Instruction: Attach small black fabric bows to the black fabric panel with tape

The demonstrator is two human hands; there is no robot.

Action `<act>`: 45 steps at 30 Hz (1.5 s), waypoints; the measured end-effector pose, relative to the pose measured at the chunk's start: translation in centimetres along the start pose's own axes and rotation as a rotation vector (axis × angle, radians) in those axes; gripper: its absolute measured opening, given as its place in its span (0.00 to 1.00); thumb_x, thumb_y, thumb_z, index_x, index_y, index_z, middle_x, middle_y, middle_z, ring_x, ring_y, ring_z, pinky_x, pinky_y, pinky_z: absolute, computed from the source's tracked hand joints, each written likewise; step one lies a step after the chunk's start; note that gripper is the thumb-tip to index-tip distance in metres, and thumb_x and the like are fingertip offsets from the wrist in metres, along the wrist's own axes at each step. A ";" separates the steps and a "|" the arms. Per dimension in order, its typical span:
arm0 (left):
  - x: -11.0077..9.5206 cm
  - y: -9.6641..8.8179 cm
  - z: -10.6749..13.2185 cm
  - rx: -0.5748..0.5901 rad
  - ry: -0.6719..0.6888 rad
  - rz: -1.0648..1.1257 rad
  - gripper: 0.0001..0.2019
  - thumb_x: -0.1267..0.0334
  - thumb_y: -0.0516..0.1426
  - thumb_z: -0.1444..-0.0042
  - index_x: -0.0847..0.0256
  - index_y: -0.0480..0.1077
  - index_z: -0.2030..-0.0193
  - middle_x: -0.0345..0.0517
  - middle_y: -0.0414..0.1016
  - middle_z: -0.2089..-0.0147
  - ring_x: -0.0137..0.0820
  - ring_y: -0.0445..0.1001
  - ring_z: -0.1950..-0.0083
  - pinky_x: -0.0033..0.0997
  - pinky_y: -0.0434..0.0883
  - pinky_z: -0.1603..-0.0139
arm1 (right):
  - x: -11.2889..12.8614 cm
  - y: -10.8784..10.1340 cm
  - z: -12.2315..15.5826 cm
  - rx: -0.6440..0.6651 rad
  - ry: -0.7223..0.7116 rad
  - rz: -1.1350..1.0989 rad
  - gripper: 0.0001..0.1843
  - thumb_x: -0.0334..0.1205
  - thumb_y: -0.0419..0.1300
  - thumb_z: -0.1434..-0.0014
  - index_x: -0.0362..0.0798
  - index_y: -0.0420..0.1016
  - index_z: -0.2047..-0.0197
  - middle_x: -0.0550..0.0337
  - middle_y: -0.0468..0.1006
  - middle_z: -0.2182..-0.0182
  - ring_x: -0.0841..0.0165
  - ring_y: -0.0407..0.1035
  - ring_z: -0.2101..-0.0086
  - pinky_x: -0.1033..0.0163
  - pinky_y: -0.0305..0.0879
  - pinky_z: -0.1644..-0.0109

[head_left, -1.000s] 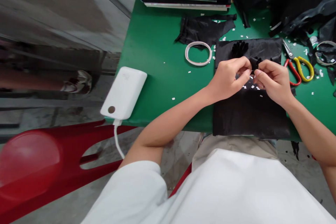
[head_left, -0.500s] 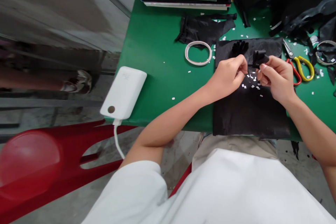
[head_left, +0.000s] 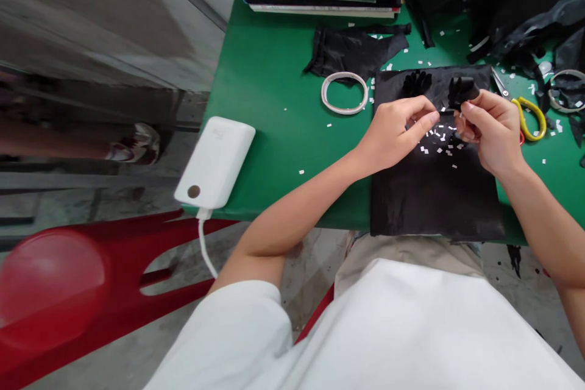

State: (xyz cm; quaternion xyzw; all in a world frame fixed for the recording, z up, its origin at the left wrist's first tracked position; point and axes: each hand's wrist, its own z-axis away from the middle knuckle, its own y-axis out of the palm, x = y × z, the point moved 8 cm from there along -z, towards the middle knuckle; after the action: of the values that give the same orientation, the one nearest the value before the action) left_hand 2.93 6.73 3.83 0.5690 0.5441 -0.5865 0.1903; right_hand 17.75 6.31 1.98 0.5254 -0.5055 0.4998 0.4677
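Between the thumb and fingers of my right hand is a looped black fabric piece, its loops pointing up and to the left. My left hand is just to the left of it, thumb and fingertips pinched together. Whatever it grips, if anything, is too small to make out. Under both hands lies a flat black sheet with small white bits scattered on it. A similar black looped piece rests near the sheet's far edge, beyond my left hand.
Yellow-and-red-handled scissors lie right of the sheet, partly behind my right hand. A roll of tape and black cloth are to the left. A white power bank with a cable sits at the green table's left corner.
My right hand has moved slightly right and turned the looped piece, so more of its loops show. My left thumb and fingertips have shifted a little right.
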 end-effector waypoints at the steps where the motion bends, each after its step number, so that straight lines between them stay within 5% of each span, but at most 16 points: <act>1: 0.2 0.1 0.0 -0.003 -0.010 0.064 0.09 0.58 0.55 0.35 0.60 0.71 0.62 0.42 0.79 0.63 0.29 0.78 0.61 0.30 0.74 0.57 | 0.0 0.0 0.0 0.009 0.010 0.007 0.18 0.52 0.67 0.45 0.50 0.67 0.74 0.66 0.66 0.81 0.77 0.52 0.83 0.64 0.46 0.80; 8: 1.0 0.3 -0.1 -0.015 -0.046 0.291 0.21 0.46 0.62 0.43 0.54 0.67 0.50 0.39 0.79 0.62 0.30 0.81 0.58 0.31 0.78 0.55 | 0.6 1.0 0.4 0.125 -0.035 0.141 0.16 0.49 0.66 0.42 0.50 0.69 0.73 0.67 0.66 0.82 0.76 0.55 0.82 0.65 0.49 0.78; 23: 3.4 0.8 -0.2 -0.032 -0.195 0.428 0.10 0.63 0.63 0.44 0.58 0.69 0.57 0.38 0.75 0.63 0.28 0.79 0.59 0.28 0.78 0.61 | 2.0 2.0 0.8 0.221 -0.172 0.490 0.12 0.38 0.60 0.42 0.51 0.64 0.76 0.67 0.68 0.84 0.74 0.54 0.82 0.62 0.49 0.76; 31: 2.8 0.6 -0.4 0.015 -0.154 0.445 0.16 0.57 0.67 0.48 0.58 0.71 0.55 0.43 0.78 0.55 0.33 0.78 0.46 0.28 0.79 0.53 | 1.9 2.3 0.9 0.261 -0.210 0.542 0.12 0.35 0.59 0.43 0.50 0.64 0.77 0.68 0.65 0.83 0.75 0.54 0.81 0.64 0.51 0.74; 45: 3.5 0.3 -0.6 0.001 -0.163 0.411 0.12 0.61 0.67 0.49 0.59 0.71 0.60 0.38 0.77 0.62 0.27 0.79 0.61 0.27 0.79 0.61 | 1.8 2.2 0.9 0.240 -0.199 0.604 0.10 0.36 0.59 0.42 0.50 0.65 0.74 0.67 0.67 0.82 0.74 0.57 0.80 0.64 0.53 0.73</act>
State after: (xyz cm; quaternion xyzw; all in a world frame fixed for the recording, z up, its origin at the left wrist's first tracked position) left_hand 2.52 8.48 0.80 0.6187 0.3994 -0.5796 0.3490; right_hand 15.62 5.22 3.67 0.4493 -0.6192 0.6178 0.1816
